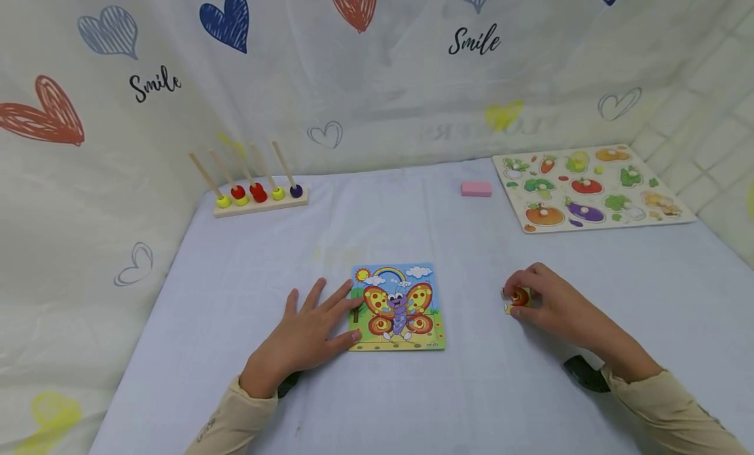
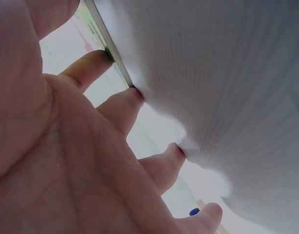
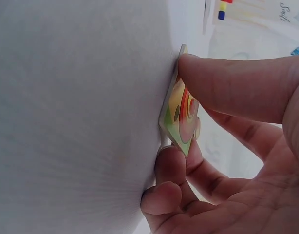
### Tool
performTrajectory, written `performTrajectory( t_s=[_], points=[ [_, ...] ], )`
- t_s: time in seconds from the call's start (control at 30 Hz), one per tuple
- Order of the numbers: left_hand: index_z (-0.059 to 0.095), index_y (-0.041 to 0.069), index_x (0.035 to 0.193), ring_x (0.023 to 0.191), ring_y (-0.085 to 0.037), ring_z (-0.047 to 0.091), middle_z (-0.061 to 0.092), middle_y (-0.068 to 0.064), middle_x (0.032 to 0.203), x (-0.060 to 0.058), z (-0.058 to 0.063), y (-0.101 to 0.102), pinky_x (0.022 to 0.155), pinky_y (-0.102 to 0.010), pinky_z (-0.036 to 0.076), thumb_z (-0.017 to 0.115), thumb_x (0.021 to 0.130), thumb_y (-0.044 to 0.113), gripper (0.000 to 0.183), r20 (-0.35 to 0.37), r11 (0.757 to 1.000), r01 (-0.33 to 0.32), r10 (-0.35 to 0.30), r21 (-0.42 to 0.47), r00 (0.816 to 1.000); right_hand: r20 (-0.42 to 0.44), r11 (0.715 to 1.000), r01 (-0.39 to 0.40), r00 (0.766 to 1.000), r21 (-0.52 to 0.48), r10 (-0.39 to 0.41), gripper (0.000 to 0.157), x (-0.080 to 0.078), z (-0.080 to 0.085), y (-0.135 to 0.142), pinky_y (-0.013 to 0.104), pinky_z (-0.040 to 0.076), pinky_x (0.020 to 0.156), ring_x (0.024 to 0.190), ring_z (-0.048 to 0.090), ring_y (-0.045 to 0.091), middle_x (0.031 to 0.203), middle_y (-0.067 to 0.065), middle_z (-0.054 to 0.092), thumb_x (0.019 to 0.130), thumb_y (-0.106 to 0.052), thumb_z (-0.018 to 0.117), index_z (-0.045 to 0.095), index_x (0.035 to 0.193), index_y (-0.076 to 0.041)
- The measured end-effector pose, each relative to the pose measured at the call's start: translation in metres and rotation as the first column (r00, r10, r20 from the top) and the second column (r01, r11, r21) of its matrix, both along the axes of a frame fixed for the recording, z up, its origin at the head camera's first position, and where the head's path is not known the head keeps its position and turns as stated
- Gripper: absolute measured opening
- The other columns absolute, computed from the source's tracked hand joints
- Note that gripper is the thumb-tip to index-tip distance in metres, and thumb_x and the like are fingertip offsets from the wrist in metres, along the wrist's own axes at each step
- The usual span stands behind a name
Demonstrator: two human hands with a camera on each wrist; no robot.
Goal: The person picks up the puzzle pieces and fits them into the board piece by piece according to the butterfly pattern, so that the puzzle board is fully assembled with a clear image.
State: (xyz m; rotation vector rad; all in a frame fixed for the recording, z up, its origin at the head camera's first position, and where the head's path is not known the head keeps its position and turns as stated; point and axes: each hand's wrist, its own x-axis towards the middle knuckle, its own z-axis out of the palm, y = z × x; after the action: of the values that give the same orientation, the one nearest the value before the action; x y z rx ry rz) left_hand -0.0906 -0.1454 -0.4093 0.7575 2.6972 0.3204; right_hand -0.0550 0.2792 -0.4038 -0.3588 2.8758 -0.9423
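A square butterfly picture puzzle [image 1: 398, 311] lies flat in the middle of the cloth-covered table. My left hand [image 1: 309, 330] is spread at its left side, with thumb and index fingertips on the picture's edge and the other fingers on or beside the cloth. In the left wrist view the puzzle's thin edge [image 2: 113, 46] runs past the fingertips. Off to the right, my right hand [image 1: 556, 304] pinches a small puzzle piece [image 3: 175, 105] between thumb and fingers. Red and yellow rings on a yellow-green ground mark this piece, which is tilted close over the cloth.
A wooden peg stacker [image 1: 262, 208] with coloured beads stands at the back left. Toward the back right lies a vegetable peg board [image 1: 565, 222], with a pink block [image 1: 476, 189] to its left. A printed curtain [image 1: 389, 69] hangs behind the table [image 1: 377, 402].
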Motion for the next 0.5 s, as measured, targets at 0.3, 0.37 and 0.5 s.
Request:
performTrajectory(
  t_s=[0.3,0.37,0.5],
  points=[
    [0.048,0.032,0.163,0.162,-0.042,0.010,0.024,0.004,0.177,-0.0007,-0.0006,0.0000,0.119,-0.079,0.005,0.062,0.105,0.055,0.064,-0.003,1.000,0.003,-0.003,-0.004,1.000,0.020,0.999,0.025,0.999,0.029,-0.026,0.040,0.0008,0.0004,-0.0009,0.044,0.056,0.085,0.105,0.057,0.031,0.116,0.014,0.062,0.089,-0.005,0.086,0.068,0.125,-0.003],
    [0.048,0.032,0.163,0.162,-0.042,0.010,0.024,0.003,0.177,-0.0008,-0.0006,0.0000,0.119,-0.080,0.005,0.063,0.105,0.055,0.064,-0.001,1.000,0.002,-0.002,-0.005,1.000,0.012,0.999,0.026,1.000,0.034,-0.027,0.038,0.0012,0.0008,-0.0010,0.041,0.055,0.084,0.104,0.057,0.029,0.116,0.011,0.064,0.090,-0.006,0.086,0.070,0.123,-0.006],
    [0.048,0.032,0.162,0.162,-0.042,0.009,0.023,0.003,0.177,-0.0004,-0.0005,-0.0004,0.119,-0.080,0.005,0.063,0.105,0.055,0.064,0.004,1.000,0.000,0.000,-0.005,1.000,-0.008,0.999,0.018,1.000,0.033,-0.018,0.036,0.0018,0.0015,-0.0009,0.034,0.051,0.078,0.096,0.056,0.023,0.116,0.006,0.069,0.091,-0.003,0.083,0.072,0.124,-0.009]
  ],
)
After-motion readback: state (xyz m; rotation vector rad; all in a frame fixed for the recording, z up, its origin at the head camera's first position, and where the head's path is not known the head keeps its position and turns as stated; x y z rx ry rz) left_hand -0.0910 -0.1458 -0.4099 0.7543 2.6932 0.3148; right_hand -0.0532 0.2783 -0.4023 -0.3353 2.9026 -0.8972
